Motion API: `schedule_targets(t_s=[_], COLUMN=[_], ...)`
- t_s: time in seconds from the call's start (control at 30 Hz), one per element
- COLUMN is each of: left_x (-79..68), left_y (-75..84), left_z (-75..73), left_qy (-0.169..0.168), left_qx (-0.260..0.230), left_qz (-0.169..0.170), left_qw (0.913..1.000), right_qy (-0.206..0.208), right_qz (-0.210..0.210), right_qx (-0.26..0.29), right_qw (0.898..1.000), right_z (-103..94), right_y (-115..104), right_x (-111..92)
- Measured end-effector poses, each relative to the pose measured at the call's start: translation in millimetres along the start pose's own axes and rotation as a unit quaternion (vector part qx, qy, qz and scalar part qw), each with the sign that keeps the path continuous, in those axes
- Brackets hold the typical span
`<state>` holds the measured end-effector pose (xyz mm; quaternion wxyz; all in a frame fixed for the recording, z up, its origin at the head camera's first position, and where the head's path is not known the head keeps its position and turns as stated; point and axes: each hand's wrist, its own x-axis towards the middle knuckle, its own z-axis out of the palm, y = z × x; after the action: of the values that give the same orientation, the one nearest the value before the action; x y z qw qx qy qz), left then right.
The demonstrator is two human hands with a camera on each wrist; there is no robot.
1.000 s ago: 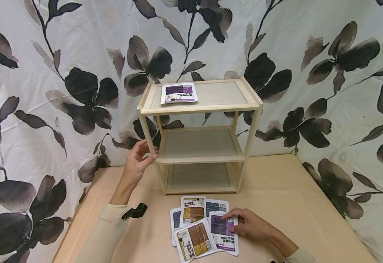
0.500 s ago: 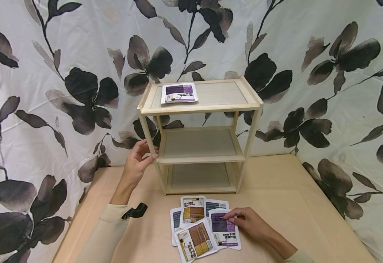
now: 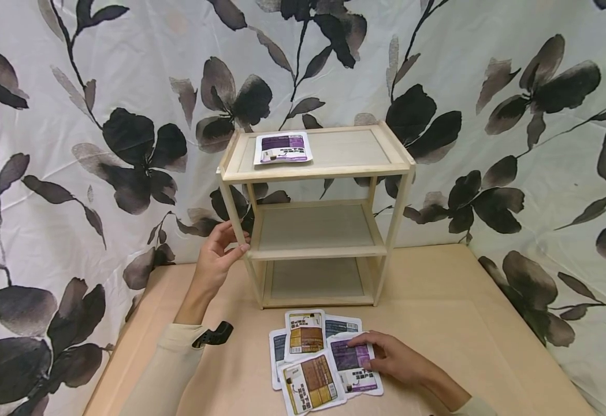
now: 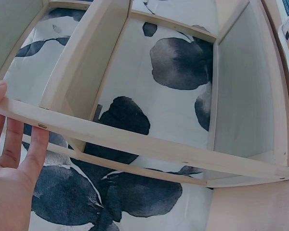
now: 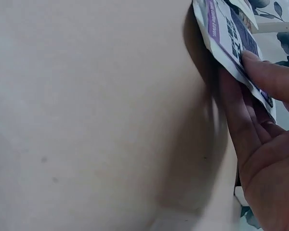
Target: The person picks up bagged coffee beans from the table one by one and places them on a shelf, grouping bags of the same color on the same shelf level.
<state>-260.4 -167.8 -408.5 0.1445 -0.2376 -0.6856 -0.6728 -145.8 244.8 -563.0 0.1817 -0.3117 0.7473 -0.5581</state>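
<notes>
My left hand (image 3: 216,254) pinches the left front post of a small three-tier wooden shelf (image 3: 320,253); in the left wrist view the thumb lies on one side of the post (image 4: 135,143) and fingers on the other. At the lower right, my right hand (image 3: 401,359) holds the edge of a purple-and-white flat packet (image 3: 345,355). The right wrist view shows my thumb on top of this packet (image 5: 233,41) and fingers beneath it. Beside it lie a front brown-and-yellow packet (image 3: 310,384) and a second brown-and-yellow packet (image 3: 305,334), overlapping.
Another purple packet (image 3: 283,148) lies on the left of the shelf's top tier. Two dark blue packets, one at the left (image 3: 278,346) and one at the back (image 3: 343,325), are partly covered in the pile. A floral cloth (image 3: 536,173) hangs behind the tan table (image 3: 438,300).
The purple packet at my right hand has shifted slightly up and right, and my fingers have changed position on it. The front brown packet has slid slightly right. My left hand stays put.
</notes>
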Motion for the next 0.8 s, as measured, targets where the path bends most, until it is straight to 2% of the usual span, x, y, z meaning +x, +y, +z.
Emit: schedule_targets(t_s=[0.2, 0.47, 0.63, 0.8], left_x=[-0.3, -1.1, -0.7, -0.2], left_y=[-0.4, -1.7, -2.7, -3.0], left_z=[-0.5, -1.1, -1.9, -2.3], left_qy=[-0.001, -0.001, -0.005, -0.008], left_qx=[-0.001, -0.001, -0.001, 0.000], left_qz=[0.000, 0.000, 0.003, 0.005], left_qw=[1.0000, 1.0000, 1.0000, 1.0000], right_qy=[0.009, 0.027, 0.031, 0.032], right_qz=[0.008, 0.043, 0.075, 0.084], right_qx=[-0.024, -0.022, 0.005, 0.043], right_qw=[1.000, 0.998, 0.997, 0.995], right_z=[-3.5, -16.9, -26.3, -35.6], right_y=[-3.1, -9.0, -18.5, -30.4], right_x=[1.4, 0.7, 1.4, 4.0])
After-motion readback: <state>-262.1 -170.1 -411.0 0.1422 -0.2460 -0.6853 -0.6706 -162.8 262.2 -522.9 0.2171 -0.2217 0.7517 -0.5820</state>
